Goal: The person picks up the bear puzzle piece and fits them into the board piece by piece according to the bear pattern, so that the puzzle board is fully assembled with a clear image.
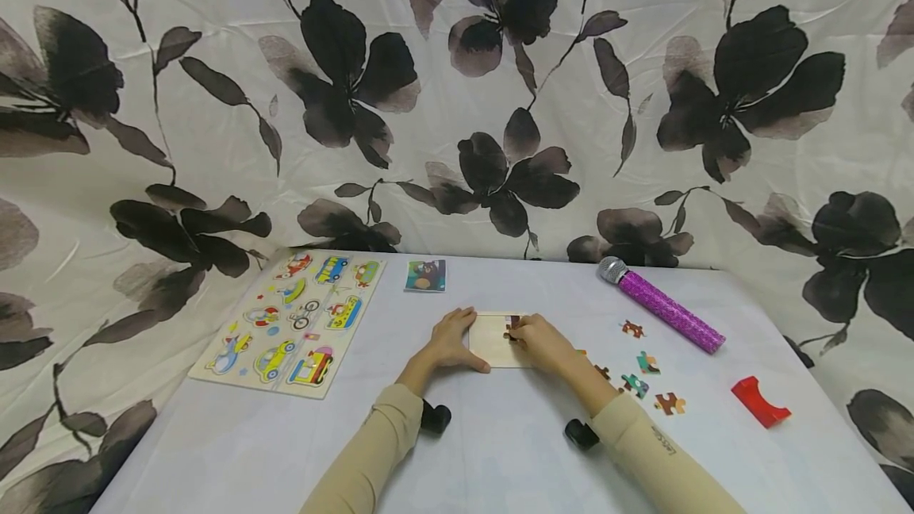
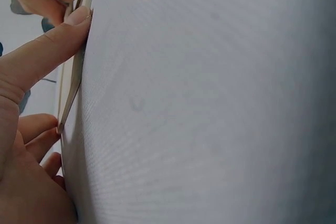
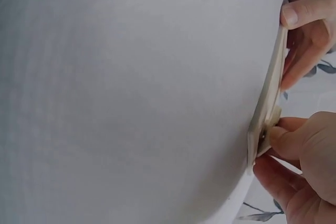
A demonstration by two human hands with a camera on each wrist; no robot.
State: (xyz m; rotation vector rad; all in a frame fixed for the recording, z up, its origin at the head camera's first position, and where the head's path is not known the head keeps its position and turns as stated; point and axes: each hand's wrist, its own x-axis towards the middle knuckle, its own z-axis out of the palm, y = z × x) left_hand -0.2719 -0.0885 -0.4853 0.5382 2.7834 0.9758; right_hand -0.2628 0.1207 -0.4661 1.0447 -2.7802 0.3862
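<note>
A small pale wooden puzzle board [image 1: 489,347] lies flat in the middle of the table. My left hand [image 1: 450,341] grips its left side, the thumb at the near edge and the other fingers at the left edge. Over the board's right part, my right hand [image 1: 544,346] pinches a jigsaw piece [image 3: 269,135] between thumb and fingers. Brown puzzle pieces [image 1: 512,322] show at the board's upper right; the right fingers partly hide that area. Loose jigsaw pieces [image 1: 670,403] are scattered to the right of my right forearm, which covers some of them.
A large vehicle puzzle board [image 1: 286,316] lies at the left. Behind the small board is a picture card [image 1: 426,276]. At the right are a purple glitter microphone [image 1: 671,312] and a red curved block [image 1: 760,401]. A floral curtain [image 1: 428,101] hangs behind the table.
</note>
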